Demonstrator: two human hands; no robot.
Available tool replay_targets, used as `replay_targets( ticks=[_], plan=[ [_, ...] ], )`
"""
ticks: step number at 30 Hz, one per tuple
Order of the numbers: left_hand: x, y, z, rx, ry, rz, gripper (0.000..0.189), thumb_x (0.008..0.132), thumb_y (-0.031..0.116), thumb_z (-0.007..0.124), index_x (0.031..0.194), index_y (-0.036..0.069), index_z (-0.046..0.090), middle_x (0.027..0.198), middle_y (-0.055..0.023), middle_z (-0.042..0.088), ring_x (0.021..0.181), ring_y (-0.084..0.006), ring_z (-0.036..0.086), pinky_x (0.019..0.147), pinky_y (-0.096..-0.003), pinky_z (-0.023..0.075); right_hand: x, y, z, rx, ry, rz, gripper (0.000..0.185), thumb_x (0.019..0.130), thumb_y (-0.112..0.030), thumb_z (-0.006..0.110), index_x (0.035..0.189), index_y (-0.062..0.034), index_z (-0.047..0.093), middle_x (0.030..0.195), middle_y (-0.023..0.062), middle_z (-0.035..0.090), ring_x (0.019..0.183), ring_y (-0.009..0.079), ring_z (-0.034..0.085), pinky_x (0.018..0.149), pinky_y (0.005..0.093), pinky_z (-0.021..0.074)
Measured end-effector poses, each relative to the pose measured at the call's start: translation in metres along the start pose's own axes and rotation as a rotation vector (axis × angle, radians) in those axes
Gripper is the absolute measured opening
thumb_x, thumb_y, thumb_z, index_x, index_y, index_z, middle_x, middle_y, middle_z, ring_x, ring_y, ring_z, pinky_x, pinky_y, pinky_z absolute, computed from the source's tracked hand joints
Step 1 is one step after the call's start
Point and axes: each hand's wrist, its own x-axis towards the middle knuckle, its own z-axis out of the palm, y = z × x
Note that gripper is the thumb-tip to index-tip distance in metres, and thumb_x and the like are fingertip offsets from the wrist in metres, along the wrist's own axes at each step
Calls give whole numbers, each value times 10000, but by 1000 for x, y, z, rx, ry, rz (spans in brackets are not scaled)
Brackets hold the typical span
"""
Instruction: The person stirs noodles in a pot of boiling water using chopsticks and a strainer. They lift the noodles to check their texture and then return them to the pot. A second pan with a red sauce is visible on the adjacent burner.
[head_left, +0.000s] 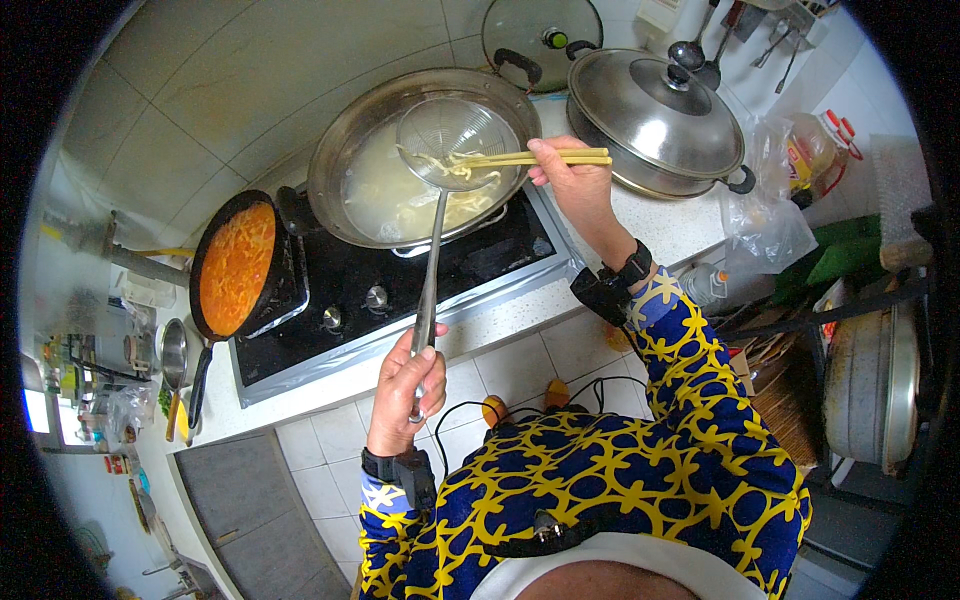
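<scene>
My left hand (409, 390) grips the long metal handle of a wire-mesh strainer (459, 127). The strainer's bowl is over a wide metal wok (326, 176) of cloudy liquid, with pale noodles (457, 210) in it. A few noodle strands lie in the mesh. In my right hand (574, 184) is a pair of wooden chopsticks (510, 159), their tips among those strands. The wok stands on the black glass gas hob (495, 255). Whether the strainer touches the liquid, I cannot tell.
A black frying pan (201, 300) of orange-red sauce (238, 262) sits on the hob's left side. Right of the wok stands a lidded metal pot (645, 112). A glass lid (517, 37) leans on the wall. A metal ladle (174, 360) lies at the left; an oil jug (814, 150) stands far right.
</scene>
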Motion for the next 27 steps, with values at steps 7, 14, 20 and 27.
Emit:
replay_targets(
  ticks=[7,14,20,27],
  plan=[
    [-1,2,-1,10,-11,-13,265,919,125,438,1160,21,476,555,27,381,346,-20,289,309,-161,230,0,7,-1,-30,-24,-21,147,851,-138,623,805,2,627,675,44,609,586,79,570,537,191,471],
    [0,4,-4,12,-48,-20,261,916,105,433,1162,36,483,560,19,419,352,-26,338,315,-160,286,-2,2,0,-157,-155,-123,121,835,-111,618,787,-1,635,673,37,607,594,111,562,549,240,452],
    [1,7,-8,19,-43,-35,261,914,108,437,1160,37,485,553,21,419,350,-27,343,316,-159,292,-3,-12,3,-523,-640,-662,158,832,-171,584,760,-31,573,718,118,556,685,286,556,626,356,455],
    [-1,7,-8,-20,-47,-34,260,924,117,424,1165,37,480,553,24,421,351,-25,339,317,-160,278,0,-29,-5,-500,-712,-675,145,831,-165,570,782,-30,590,746,119,579,722,290,571,667,361,468]
  ],
)
